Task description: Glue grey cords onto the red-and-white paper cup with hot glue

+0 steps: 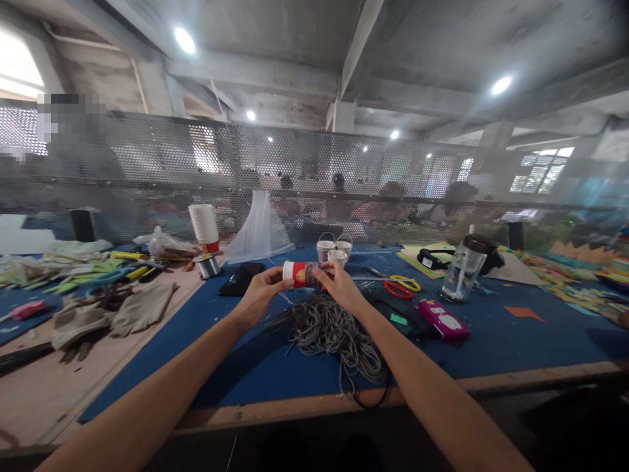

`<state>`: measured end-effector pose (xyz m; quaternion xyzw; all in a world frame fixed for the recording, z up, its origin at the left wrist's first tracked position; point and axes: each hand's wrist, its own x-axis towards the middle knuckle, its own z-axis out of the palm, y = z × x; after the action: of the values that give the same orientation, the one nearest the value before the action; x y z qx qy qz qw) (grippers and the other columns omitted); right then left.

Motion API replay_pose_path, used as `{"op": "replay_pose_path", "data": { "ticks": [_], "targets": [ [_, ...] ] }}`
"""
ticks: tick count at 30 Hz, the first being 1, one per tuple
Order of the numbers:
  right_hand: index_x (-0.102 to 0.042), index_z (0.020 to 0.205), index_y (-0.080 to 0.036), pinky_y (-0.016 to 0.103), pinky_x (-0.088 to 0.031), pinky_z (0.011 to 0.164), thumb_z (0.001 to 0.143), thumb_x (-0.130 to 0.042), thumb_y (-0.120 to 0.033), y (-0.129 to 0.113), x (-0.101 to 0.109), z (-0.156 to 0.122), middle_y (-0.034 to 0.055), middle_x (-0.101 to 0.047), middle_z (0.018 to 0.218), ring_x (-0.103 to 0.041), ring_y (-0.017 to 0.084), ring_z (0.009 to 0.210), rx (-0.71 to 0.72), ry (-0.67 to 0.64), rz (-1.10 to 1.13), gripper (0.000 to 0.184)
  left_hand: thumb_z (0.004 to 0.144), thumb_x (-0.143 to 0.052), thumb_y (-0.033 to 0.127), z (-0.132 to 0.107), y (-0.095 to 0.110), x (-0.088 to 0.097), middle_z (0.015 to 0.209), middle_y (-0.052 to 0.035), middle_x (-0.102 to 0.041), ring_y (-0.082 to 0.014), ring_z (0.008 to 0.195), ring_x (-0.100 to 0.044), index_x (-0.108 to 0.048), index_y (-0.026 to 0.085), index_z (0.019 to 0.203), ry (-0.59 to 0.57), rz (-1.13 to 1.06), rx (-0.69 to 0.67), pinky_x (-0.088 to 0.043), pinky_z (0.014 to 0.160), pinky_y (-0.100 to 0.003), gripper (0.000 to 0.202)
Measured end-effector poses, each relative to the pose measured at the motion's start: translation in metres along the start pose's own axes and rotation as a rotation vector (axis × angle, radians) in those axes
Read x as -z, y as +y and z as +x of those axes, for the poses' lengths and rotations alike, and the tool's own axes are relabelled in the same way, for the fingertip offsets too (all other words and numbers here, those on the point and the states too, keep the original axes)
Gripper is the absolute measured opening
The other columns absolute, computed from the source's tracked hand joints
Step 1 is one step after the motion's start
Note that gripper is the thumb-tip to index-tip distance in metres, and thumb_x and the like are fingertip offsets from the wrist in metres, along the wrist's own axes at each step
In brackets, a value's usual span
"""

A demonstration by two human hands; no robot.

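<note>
A red paper cup (299, 273) with a white rim lies sideways between my hands, its mouth toward the left. My left hand (265, 288) grips the rim end, thumb below. At the other end, my right hand (337, 283) is closed on the cup's base, where grey cord (311, 274) is wrapped around it. Below the hands a loose heap of grey cord (339, 341) spreads on the blue mat (236, 373). Just beyond stand three small cups with thin loop handles, among them a front cup (336, 255).
To the right are red-handled scissors (398, 289), a purple box (445, 321) and a clear drinking bottle (462, 272). On the left are a black phone (240, 278), a wire spool (207, 265), stacked paper cups (203, 224), gloves (142, 308) and pliers. A perforated metal screen (171, 164) stands behind.
</note>
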<state>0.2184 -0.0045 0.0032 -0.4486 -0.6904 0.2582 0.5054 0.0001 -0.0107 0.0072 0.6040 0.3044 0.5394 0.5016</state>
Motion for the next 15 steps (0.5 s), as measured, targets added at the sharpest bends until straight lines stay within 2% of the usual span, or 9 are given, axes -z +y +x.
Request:
{"op": "replay_pose_path", "data": {
  "ticks": [6,11,15],
  "targets": [
    [-0.049,0.116,-0.019,0.035,-0.052,0.084,0.079,-0.069,-0.052,-0.005,-0.002,-0.001,0.0096,-0.066,0.107,-0.066,0.019,0.091,0.023,-0.014,0.085,0.054,0.07,-0.08,0.032,-0.001,0.004,-0.002,0.098,-0.0078,-0.073,-0.019,0.086,-0.064,-0.073,0.015,0.101,-0.007,-0.051,0.047,-0.047,0.084,-0.031,0.036],
    [-0.049,0.12,-0.02,0.036,-0.052,0.089,0.075,-0.075,-0.046,-0.01,-0.003,-0.004,0.0107,-0.061,0.118,-0.063,0.02,0.102,0.1,-0.032,0.066,0.058,0.072,-0.079,0.033,0.0,0.003,0.001,0.093,-0.0088,-0.073,-0.0184,0.08,-0.065,-0.074,0.014,0.097,0.024,-0.098,0.066,-0.049,0.08,-0.031,0.032],
    [-0.049,0.123,-0.021,0.037,-0.052,0.088,0.073,-0.077,-0.043,-0.009,-0.003,-0.005,0.0098,-0.06,0.122,-0.064,0.019,0.097,0.134,-0.052,0.057,0.061,0.072,-0.079,0.03,0.001,0.002,0.002,0.091,-0.0082,-0.073,-0.0175,0.078,-0.064,-0.075,0.014,0.097,0.009,-0.099,0.05,-0.049,0.08,-0.03,0.03]
  ]
}}
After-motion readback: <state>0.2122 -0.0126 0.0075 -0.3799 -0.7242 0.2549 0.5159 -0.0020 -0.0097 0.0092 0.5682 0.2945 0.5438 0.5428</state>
